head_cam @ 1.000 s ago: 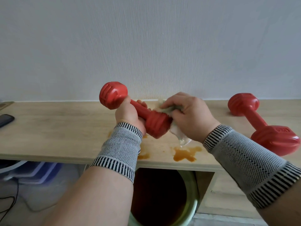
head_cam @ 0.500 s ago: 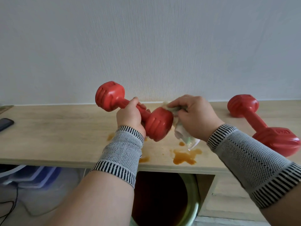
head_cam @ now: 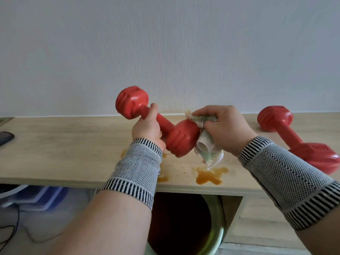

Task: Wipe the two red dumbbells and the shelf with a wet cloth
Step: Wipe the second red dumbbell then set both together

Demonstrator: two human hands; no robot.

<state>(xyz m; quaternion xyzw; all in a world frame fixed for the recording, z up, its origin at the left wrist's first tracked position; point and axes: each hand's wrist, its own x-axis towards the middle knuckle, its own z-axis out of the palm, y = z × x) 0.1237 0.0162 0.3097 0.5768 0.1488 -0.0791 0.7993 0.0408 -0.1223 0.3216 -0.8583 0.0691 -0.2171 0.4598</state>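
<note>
My left hand [head_cam: 147, 127] grips the handle of a red dumbbell [head_cam: 181, 138] and holds it tilted above the wooden shelf [head_cam: 64, 148], far end up to the left. My right hand [head_cam: 225, 128] is closed on a crumpled pale wet cloth [head_cam: 207, 144] pressed against the near end of that dumbbell; part of the cloth hangs down below my fingers. The second red dumbbell [head_cam: 292, 133] lies on the shelf at the right, untouched. Brown liquid stains [head_cam: 208, 174] mark the shelf below the cloth.
A white wall rises right behind the shelf. A dark phone [head_cam: 5, 137] lies at the shelf's left edge. Under the shelf stand a green bucket [head_cam: 217, 234] of brown water, blue-and-clear plastic bins [head_cam: 40, 197] at the left, and cables on the floor.
The held dumbbell has tilted so its far end rose and swung left. My right hand with the cloth has moved from over the near end to its right-hand face.
</note>
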